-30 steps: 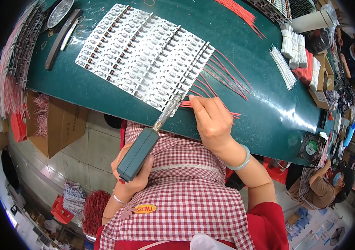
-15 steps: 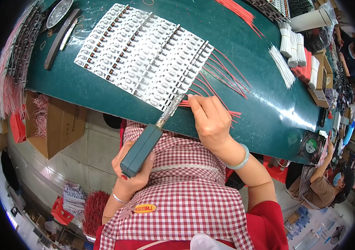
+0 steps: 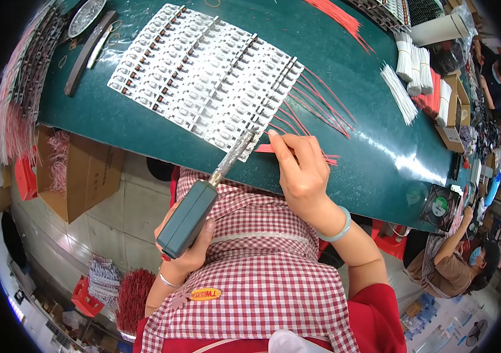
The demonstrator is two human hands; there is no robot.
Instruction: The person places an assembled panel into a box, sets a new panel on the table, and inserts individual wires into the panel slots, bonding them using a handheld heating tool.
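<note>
A white panel of several joined circuit board strips (image 3: 200,76) lies on the green table. Red wires (image 3: 321,100) fan out from its right edge. My left hand (image 3: 188,256) is wrapped round the green handle of a soldering gun (image 3: 187,217). Its crusted metal tip rests at the panel's near right corner. My right hand (image 3: 304,176) is beside that tip, thumb and forefinger pinched on a red wire (image 3: 269,132) at the panel edge. More red wires (image 3: 265,148) lie under this hand.
Bundled white wires (image 3: 403,56) and loose red wires (image 3: 338,20) lie at the far right. A dark bar (image 3: 85,56) is left of the panel. A small fan (image 3: 440,206) stands at the right edge. Below the table's left end is a cardboard box (image 3: 88,176). A co-worker (image 3: 453,265) sits at right.
The soldering gun's body has moved a little down and left in my left hand, its tip still at the panel corner. My right hand and the panel have shifted slightly right.
</note>
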